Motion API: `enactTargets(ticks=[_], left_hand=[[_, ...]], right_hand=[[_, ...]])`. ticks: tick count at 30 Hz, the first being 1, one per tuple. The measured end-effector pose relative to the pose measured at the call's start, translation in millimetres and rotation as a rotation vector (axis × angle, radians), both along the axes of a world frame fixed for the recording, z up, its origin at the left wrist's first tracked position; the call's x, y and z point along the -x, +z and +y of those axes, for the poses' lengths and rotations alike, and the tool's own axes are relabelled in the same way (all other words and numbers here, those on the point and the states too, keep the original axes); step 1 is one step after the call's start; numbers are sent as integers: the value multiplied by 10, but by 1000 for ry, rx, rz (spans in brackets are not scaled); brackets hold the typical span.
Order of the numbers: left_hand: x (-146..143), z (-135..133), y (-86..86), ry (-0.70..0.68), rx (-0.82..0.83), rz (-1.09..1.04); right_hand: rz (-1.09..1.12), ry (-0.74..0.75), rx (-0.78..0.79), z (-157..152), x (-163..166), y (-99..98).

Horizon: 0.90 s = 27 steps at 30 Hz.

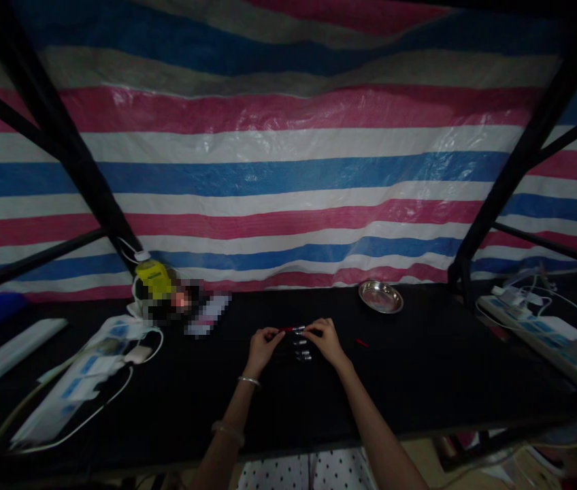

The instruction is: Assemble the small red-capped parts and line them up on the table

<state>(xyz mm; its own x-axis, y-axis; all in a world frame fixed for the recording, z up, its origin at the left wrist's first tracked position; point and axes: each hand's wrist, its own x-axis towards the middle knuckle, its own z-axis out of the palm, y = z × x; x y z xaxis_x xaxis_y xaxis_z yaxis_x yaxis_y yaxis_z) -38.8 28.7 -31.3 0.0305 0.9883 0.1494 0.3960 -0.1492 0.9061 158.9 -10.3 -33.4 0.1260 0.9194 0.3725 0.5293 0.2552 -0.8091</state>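
A slim red and silver pen-like stick [289, 329] lies level between my two hands, just above the black tabletop. My left hand [262, 347] pinches its red end between thumb and fingers. At the silver end, the thumb and fingertips of my right hand [328, 341] close on it. Right below is a row of several dark sticks with silver ends [303, 355]; their dark parts blend into the table. To the right of my right hand lies a small red piece [362, 342], too small to name surely.
A round metal dish [381, 297] stands at the back right. Power strips with cords lie left [77, 381] and right [548, 337]. A yellow-labelled bottle [154, 278] stands at the back left, near blurred-out items. Black frame posts and a striped sheet [288, 177] bound the table.
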Motion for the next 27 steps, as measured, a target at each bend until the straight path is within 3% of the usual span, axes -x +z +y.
enactTargets(ticks=[4, 10, 19, 24, 27], left_hand=[[8, 20, -95, 26, -64, 216], [-11, -65, -80, 40, -89, 370], [15, -94, 2, 33, -88, 161], [-29, -241, 151, 121, -114, 24], [-178, -470, 289, -21, -178, -105]], right_hand=[[-71, -49, 23, 11, -3, -88], [-82, -51, 60, -36, -22, -82], [-86, -68, 58, -275, -97, -76], [10, -105, 50, -373, -84, -44], [150, -131, 6, -434, -49, -42]])
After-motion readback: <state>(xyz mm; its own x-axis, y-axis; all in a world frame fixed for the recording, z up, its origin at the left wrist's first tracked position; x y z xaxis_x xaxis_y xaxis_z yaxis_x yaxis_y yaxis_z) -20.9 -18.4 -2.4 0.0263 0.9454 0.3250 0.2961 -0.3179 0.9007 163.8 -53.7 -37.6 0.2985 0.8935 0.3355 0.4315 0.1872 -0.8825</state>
